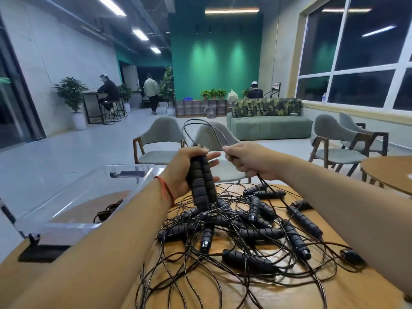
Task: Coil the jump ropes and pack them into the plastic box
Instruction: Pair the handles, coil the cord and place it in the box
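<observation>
I am gripping two black foam jump-rope handles (pixel 201 181) together in my left hand (pixel 181 175) above the counter (pixel 334 291), while my right hand (pixel 247 160) is pinching their cord (pixel 215 132), which is looping toward 12 o'clock. The tangled pile of jump ropes (pixel 245 221) is lying below, and the clear plastic box (pixel 66 197) is sitting at 9 o'clock.

My left hand (pixel 189 166) grips two black foam handles (pixel 201 186) side by side, upright, their lower ends just above the pile (pixel 245 221). From their tops a thin cord (pixel 200 128) loops up and over to my right hand (pixel 247 161), which is fisted round it; the cord runs on from under that hand down into the pile. The pile is a tangle of black handles and cords on the wooden worktop (pixel 334 286). To my left stands the clear box (pixel 89 197), open, with one dark coil (pixel 107 211) inside. A red string (pixel 166 189) circles my left wrist.
</observation>
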`<state>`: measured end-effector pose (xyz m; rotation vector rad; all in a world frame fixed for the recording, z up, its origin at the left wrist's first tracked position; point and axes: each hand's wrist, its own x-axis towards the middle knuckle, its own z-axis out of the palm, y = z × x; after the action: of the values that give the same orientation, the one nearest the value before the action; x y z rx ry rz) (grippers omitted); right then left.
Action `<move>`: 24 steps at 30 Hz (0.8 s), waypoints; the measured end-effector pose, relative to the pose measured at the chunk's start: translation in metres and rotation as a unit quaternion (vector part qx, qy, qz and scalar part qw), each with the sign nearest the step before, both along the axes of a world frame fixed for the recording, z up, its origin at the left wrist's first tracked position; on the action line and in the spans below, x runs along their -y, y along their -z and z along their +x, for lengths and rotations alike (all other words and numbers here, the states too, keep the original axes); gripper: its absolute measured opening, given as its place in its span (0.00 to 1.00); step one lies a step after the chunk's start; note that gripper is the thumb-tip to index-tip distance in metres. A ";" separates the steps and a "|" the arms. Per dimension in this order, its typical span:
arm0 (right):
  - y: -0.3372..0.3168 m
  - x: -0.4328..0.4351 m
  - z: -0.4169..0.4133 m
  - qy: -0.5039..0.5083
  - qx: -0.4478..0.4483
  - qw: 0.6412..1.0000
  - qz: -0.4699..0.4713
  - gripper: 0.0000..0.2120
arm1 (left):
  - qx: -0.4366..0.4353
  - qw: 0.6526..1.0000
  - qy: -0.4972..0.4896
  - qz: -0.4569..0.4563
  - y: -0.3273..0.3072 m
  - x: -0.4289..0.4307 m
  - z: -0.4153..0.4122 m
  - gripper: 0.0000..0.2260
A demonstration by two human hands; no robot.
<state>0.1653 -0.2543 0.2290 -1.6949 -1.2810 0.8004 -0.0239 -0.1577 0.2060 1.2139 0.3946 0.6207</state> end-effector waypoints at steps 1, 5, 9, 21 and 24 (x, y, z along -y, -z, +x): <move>0.002 -0.003 -0.006 0.002 0.023 1.000 0.001 0.17 | 0.008 1.000 0.005 0.002 0.000 0.004 0.005 0.04; 0.007 -0.010 -0.020 0.008 0.082 0.996 0.026 0.12 | 0.000 1.000 -0.004 0.027 -0.005 0.020 0.016 0.17; 0.003 -0.001 -0.019 -0.049 0.024 0.998 0.007 0.10 | 0.028 0.999 -0.036 0.005 -0.012 0.017 0.017 0.12; 0.030 0.055 0.093 -0.063 0.066 0.991 -0.096 0.19 | 0.189 0.939 -0.277 -0.074 -0.034 -0.091 -0.063 0.04; 0.029 0.053 0.094 -0.023 0.071 0.996 -0.045 0.19 | 0.164 0.943 -0.288 -0.012 -0.035 -0.095 -0.067 0.02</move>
<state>0.2590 -0.3070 0.2000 -1.8270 -1.4024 0.7863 -0.0912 -0.0627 0.2410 0.9419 0.4741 1.3006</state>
